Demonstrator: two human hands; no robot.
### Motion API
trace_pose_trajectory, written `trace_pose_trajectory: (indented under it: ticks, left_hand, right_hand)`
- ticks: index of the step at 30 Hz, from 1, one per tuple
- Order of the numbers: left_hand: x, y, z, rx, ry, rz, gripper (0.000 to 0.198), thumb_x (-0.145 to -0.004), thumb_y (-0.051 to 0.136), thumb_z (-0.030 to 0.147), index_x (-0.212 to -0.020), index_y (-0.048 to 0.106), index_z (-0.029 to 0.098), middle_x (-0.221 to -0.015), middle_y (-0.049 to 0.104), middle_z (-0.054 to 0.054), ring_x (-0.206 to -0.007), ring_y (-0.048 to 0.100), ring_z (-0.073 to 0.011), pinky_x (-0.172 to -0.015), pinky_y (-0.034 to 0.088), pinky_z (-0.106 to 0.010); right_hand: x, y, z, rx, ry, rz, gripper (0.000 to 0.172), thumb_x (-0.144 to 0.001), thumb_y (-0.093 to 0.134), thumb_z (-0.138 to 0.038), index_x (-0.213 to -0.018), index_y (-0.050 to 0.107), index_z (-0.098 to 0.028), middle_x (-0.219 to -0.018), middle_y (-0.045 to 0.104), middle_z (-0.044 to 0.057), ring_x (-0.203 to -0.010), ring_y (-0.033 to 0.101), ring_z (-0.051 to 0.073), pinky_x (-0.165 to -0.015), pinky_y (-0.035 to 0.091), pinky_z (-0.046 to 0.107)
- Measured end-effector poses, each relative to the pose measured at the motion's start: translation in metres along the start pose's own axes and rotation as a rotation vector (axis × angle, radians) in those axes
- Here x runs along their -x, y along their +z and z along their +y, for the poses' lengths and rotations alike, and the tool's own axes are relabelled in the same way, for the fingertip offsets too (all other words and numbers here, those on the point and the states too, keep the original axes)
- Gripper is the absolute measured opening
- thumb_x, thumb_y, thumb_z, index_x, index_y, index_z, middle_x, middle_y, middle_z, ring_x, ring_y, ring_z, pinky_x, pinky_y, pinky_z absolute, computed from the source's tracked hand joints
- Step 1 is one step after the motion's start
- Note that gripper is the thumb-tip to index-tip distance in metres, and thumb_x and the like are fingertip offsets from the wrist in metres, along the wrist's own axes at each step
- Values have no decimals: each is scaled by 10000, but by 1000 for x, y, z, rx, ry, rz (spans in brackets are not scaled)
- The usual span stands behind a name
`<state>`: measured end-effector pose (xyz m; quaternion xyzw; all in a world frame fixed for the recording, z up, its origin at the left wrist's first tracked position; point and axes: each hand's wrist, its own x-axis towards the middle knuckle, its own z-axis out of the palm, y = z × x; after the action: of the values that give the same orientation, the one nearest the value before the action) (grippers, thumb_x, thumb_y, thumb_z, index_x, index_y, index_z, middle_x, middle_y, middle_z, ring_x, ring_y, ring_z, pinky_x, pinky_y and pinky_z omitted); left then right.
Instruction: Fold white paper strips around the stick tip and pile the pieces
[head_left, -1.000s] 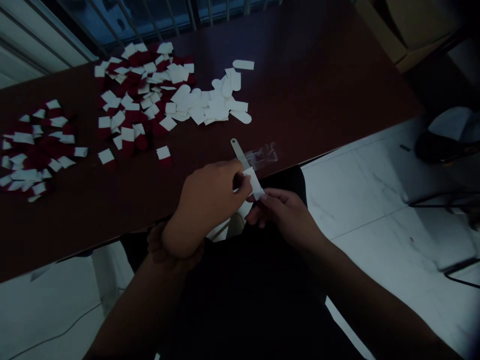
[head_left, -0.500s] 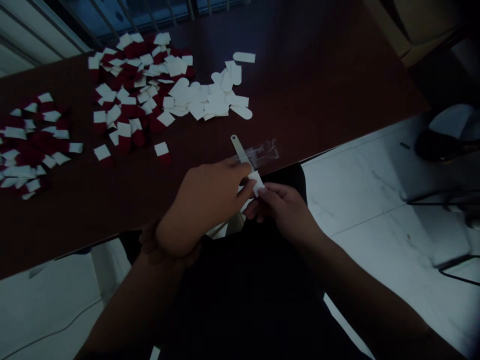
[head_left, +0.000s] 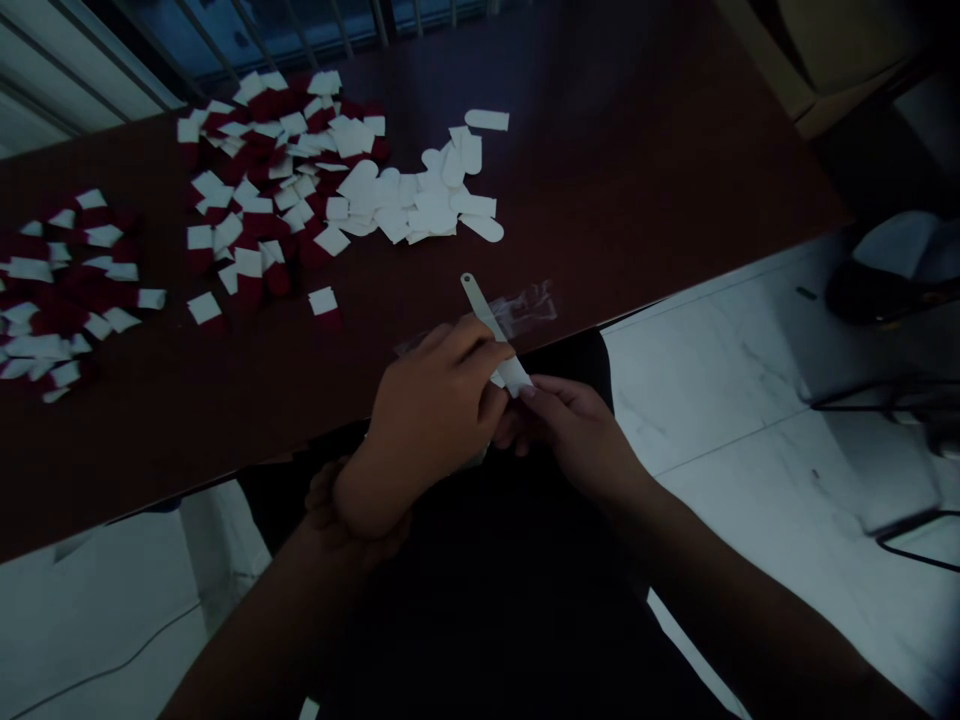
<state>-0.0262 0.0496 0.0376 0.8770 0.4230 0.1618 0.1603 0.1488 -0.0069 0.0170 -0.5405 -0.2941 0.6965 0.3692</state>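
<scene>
Although the room is dim, a long dark red-brown table [head_left: 637, 180] fills most of the view, running diagonally above a white marble floor [head_left: 712, 430], with window bars [head_left: 247, 30] beyond its far edge and a cardboard box [head_left: 817, 50] at the upper right. Across the tabletop lie two heaps of small white-and-red pieces [head_left: 262, 190], one at the far left and one toward the middle. Just right of the middle heap is a cluster of plain white rounded cutouts [head_left: 420, 205]. A loose white-and-red square [head_left: 322, 305] sits nearer the table's front edge, and a crumpled clear plastic film [head_left: 529, 310] lies close to that edge too. Over the edge, the person's right hand [head_left: 577, 430] has its fingertips closed together on the lower end of a flat pale strip [head_left: 484, 310] with a hole at its far tip; the strip runs up and away from the grip, out over the table. That lower end sits against the fingers [head_left: 480, 350] of a pale hand-shaped form [head_left: 427, 410], and the dimness leaves unclear whether it is a model or a real hand. The person's left hand [head_left: 326, 505] curls shut around the form's rounded wrist end.
</scene>
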Motion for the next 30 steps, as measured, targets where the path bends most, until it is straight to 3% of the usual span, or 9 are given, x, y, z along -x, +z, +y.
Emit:
trace_pose_trajectory:
  ticks: [3, 8, 12, 16, 22, 26, 30]
  left_hand:
    - [1, 2, 0, 117, -31, 4, 316, -956, 501, 125, -1187, 706, 190, -1173, 705, -72, -1073, 667, -232, -810, 539, -339]
    - [-7, -9, 2, 267, -80, -171, 290, -957, 474, 101, -1080, 714, 207, -1162, 723, -61, -1073, 677, -230, -934, 530, -392]
    - [-12, -13, 3, 309, -86, -233, 305, -948, 464, 82, -1063, 715, 212, -1152, 732, -54, -1063, 679, -227, -921, 524, -387]
    - [-10, -12, 2, 312, -95, -199, 260, -977, 485, 131, -1088, 707, 208, -1131, 727, -54, -1007, 681, -216, -851, 517, -359]
    - [26, -4, 11, 330, -176, 48, 153, -992, 529, 176, -1018, 679, 180, -943, 727, -33, -841, 678, -176, -757, 500, -306]
    - [53, 11, 18, 475, -244, -50, 170, -1006, 547, 177, -931, 699, 197, -819, 725, 6, -706, 655, -132, -669, 483, -262]
    - [58, 24, 18, 590, -365, -78, 153, -1003, 582, 207, -947, 724, 206, -820, 737, 13, -716, 661, -134, -670, 488, -260]
  right_hand:
    - [-1, 2, 0, -13, -11, 1, 270, -1009, 614, -419, -923, 759, -207, -781, 769, 46, -692, 710, 167, -623, 559, 290]
    - [-4, 4, -1, 2, -4, 5, 275, -1013, 612, -427, -915, 749, -209, -775, 764, 43, -689, 706, 164, -621, 548, 287]
    - [-5, 4, -2, 22, 2, 4, 285, -1022, 599, -428, -916, 750, -210, -771, 762, 43, -692, 706, 163, -618, 539, 285]
    - [-6, 3, 0, -5, -14, 12, 263, -1014, 615, -417, -936, 756, -209, -771, 762, 35, -685, 698, 154, -609, 535, 272]
    - [2, -1, 6, -22, 10, -25, 263, -1008, 623, -408, -984, 767, -189, -771, 768, 38, -696, 716, 155, -629, 536, 261]
    - [13, -2, 10, -4, 46, -49, 298, -1032, 589, -414, -945, 768, -192, -772, 770, 42, -694, 718, 153, -638, 537, 266]
    - [17, -3, 13, -25, 41, -37, 288, -1034, 587, -410, -946, 763, -199, -776, 769, 39, -700, 719, 152, -645, 537, 268]
